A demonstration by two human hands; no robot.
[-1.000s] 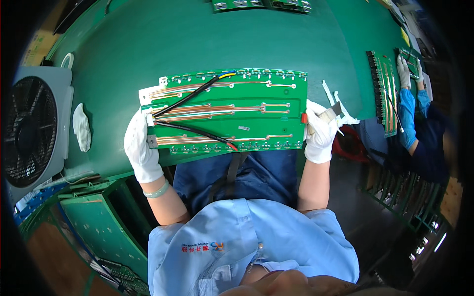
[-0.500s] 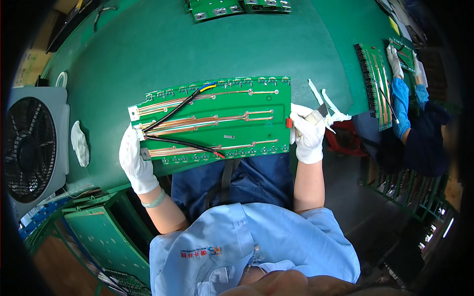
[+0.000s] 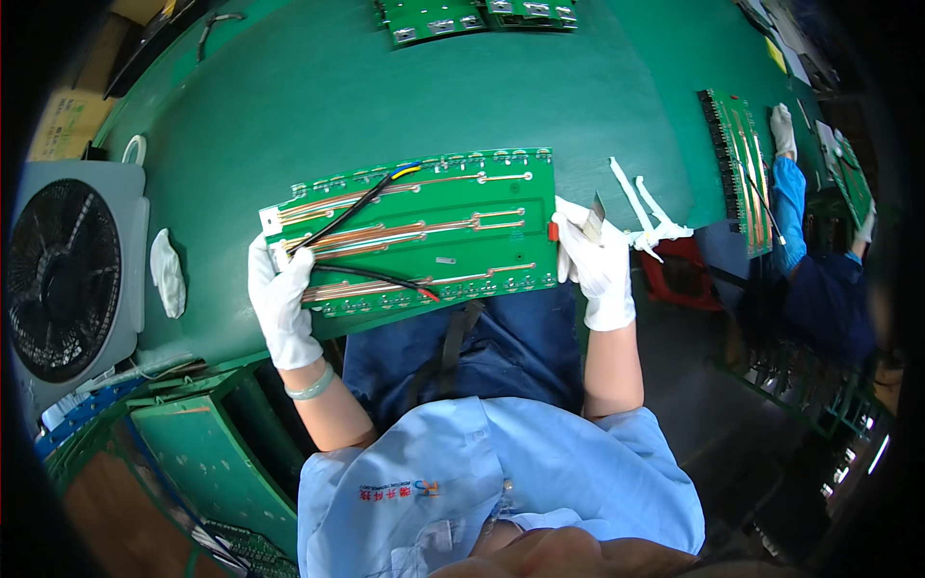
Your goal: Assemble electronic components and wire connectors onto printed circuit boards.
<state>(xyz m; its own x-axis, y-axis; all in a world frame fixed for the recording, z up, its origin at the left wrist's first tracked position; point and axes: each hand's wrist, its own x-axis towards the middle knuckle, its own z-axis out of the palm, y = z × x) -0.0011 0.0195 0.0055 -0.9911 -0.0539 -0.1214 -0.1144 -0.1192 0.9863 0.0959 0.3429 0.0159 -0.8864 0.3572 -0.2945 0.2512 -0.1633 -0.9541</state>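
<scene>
A large green circuit board (image 3: 472,252) with long copper-coloured tracks is held level in front of me, over the table's near edge. My left hand (image 3: 281,299), in a white glove, grips its left end, the thumb now resting on the upper face. Two black cables run from that end across the board; the upper cable (image 3: 356,209) has yellow and blue tips, the lower cable (image 3: 376,277) a red one. My gloved right hand (image 3: 599,275) closes on the right edge, beside a small red part (image 3: 554,231). It also holds a flat, brush-like tool (image 3: 594,222) with a dark end.
White strips (image 3: 647,217) lie right of my right hand. On the left are a crumpled white glove (image 3: 168,275) and a grey fan (image 3: 66,279). More green boards (image 3: 434,21) lie at the far edge. A co-worker's gloved hand (image 3: 783,128) is near a long board (image 3: 740,173) on the right.
My left thumb has come onto the board's upper face. The tool in my right hand has turned more upright. The co-worker's hands have moved apart, one with a board.
</scene>
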